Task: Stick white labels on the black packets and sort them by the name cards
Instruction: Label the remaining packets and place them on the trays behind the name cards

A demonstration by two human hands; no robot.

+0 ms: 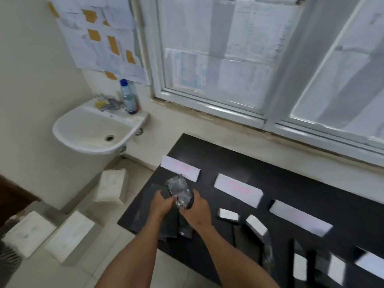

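Observation:
Both my hands grip one shiny black packet (179,189), held tilted above the left end of the black table (311,196). My left hand (163,202) holds its lower left edge and my right hand (196,208) its lower right. More black packets (174,229) lie flat under my hands. Three white name cards lie in a row: the left card (180,168), the middle card (239,190) and the right card (301,218). Black packets with white labels lie below the cards, one (227,215) near the middle card, another (256,225) beside it, and more (332,267) at the bottom right.
A white sink (91,132) with a plastic bottle (127,97) on its rim hangs on the wall to the left. White boxes (113,187) sit on the tiled floor beside the table. A window (228,59) covered with papers runs behind the table.

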